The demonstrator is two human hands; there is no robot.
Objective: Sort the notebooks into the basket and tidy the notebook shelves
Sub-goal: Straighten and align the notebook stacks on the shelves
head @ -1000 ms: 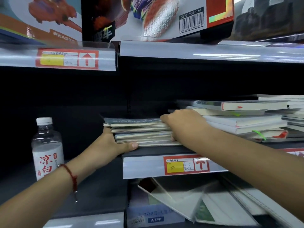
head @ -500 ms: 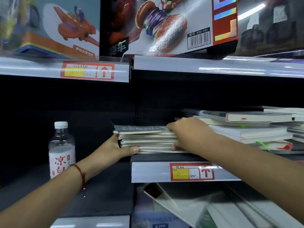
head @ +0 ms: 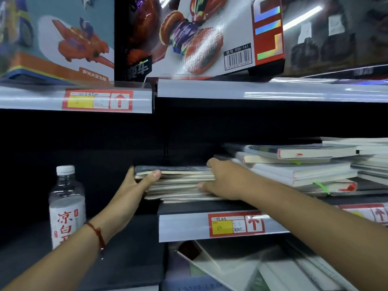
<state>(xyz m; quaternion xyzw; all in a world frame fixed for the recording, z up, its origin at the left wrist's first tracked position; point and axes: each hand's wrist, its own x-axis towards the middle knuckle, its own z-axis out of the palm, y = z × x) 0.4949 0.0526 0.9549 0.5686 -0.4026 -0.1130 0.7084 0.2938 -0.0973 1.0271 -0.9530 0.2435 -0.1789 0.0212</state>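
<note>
Now gripping higher: left hand [head: 139, 182] sliding its thumb up from the base of the stack [head: 180, 183] to the top notebook's edge; right hand [head: 222, 181] staying put.

Head view: sitting on the shelf [head: 201, 208], left end overhanging, just beside thicker books [head: 298, 169]. Probably light, floppy, slippery between covers; best clamping both ends together. Reaching forward with both arms, left pinching the left end, right curling over the right end. Bottle [head: 67, 204] standing well left.

Dim, deeply shadowed shelf recess; ceiling-light glare streaks the glossy toy boxes [head: 199, 36]; edges blur and bow.
</note>
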